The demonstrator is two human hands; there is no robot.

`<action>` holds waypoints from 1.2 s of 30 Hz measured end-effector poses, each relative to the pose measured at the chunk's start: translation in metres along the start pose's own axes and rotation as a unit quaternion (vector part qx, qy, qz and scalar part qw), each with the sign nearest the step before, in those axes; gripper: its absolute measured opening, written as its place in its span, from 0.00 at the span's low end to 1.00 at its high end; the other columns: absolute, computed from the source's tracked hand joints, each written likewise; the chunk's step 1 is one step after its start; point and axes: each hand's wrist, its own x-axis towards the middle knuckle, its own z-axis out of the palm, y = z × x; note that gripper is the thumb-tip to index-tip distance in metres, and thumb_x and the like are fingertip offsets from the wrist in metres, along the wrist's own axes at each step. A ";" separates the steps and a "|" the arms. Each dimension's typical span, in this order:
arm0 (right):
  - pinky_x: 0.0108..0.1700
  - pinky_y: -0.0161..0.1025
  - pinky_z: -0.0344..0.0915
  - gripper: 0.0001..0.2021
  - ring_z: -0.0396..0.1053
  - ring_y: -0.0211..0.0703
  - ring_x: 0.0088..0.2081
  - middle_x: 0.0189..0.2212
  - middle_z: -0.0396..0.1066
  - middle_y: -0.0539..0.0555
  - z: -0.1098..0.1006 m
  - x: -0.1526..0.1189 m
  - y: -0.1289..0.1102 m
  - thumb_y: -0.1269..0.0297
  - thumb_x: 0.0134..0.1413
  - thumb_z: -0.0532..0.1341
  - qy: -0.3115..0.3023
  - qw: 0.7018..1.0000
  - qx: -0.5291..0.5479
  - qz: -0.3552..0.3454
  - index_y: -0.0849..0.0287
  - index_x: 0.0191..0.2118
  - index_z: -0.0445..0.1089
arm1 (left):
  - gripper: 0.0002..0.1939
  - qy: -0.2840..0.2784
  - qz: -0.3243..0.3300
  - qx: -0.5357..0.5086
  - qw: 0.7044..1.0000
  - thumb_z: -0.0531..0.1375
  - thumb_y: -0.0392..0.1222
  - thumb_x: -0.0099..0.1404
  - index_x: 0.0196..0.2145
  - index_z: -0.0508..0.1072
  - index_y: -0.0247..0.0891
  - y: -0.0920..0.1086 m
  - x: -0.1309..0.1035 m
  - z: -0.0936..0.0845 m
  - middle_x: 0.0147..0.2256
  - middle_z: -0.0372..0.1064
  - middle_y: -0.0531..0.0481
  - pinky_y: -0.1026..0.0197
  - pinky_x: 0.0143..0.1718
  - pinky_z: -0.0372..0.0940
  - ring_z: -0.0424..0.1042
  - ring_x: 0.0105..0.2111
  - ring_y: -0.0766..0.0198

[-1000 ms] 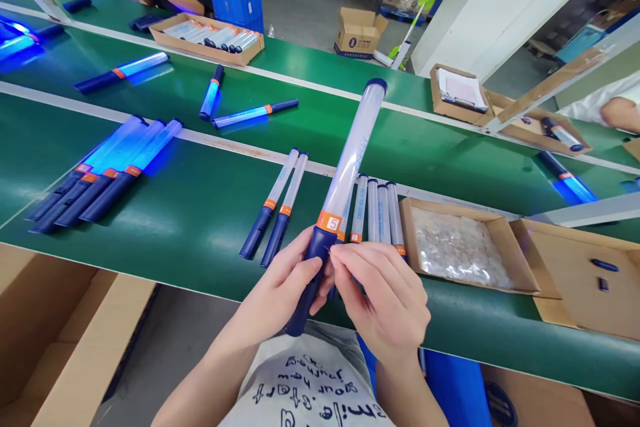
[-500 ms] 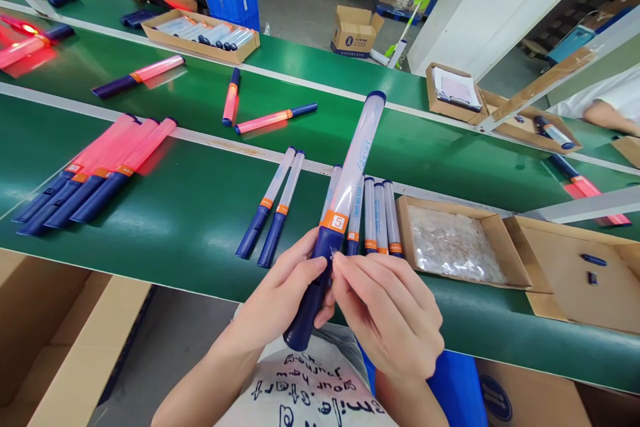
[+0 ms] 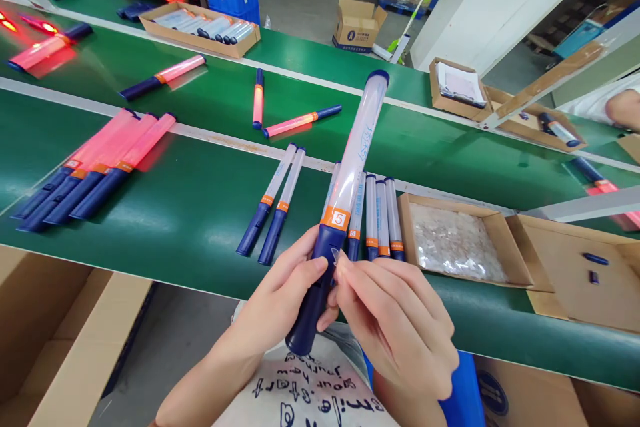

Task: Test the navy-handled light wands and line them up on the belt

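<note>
I count one light stick (image 3: 341, 200), its handle clamped in my left hand's fingers (image 3: 280, 280); right hand (image 3: 400, 327) pinches one small clear piece (image 3: 335, 253) just beside it. Beyond the fingertips, five unlit sticks (image 3: 371, 217), partly hidden; leftward, an unlit pair (image 3: 267, 200), then four red-glowing sticks (image 3: 125, 163); rightward, one carton (image 3: 505, 233) of clear bits (image 3: 455, 247).

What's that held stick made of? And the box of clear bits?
Held stick: probably plastic; its translucent tube shows glossy highlights, its handle looks smooth. Box: apparently brown cardboard, matte, with thin folded sides. Clear bits: perhaps thin plastic film, glinting.
</note>
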 end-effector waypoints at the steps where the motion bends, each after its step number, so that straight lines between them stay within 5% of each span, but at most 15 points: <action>1: 0.44 0.40 0.78 0.11 0.77 0.38 0.42 0.38 0.81 0.55 0.000 0.000 0.000 0.83 0.58 0.71 -0.002 1.000 -0.002 -0.004 0.69 0.46 0.76 | 0.13 0.006 0.002 0.000 1.000 0.67 0.43 0.66 0.47 0.81 0.38 0.000 -0.001 0.002 0.21 0.66 0.57 0.68 0.20 0.57 0.61 0.17 0.72; 15: 0.44 0.39 0.78 0.10 0.78 0.39 0.40 0.38 0.81 0.56 0.004 0.003 0.003 0.83 0.59 0.70 -0.009 0.999 -0.014 -0.031 0.71 0.46 0.76 | 0.27 0.038 -0.012 0.017 0.999 0.68 0.46 0.67 0.62 0.76 0.40 -0.002 -0.005 -0.001 0.22 0.68 0.56 0.67 0.24 0.64 0.65 0.20 0.69; 36: 0.42 0.41 0.77 0.11 0.73 0.41 0.40 0.36 0.77 0.57 0.009 0.001 0.016 0.81 0.61 0.68 -0.023 0.999 0.025 -0.042 0.73 0.49 0.75 | 0.28 0.031 0.019 0.154 0.987 0.62 0.49 0.71 0.65 0.72 0.38 -0.006 0.000 -0.005 0.24 0.63 0.56 0.67 0.25 0.61 0.60 0.23 0.69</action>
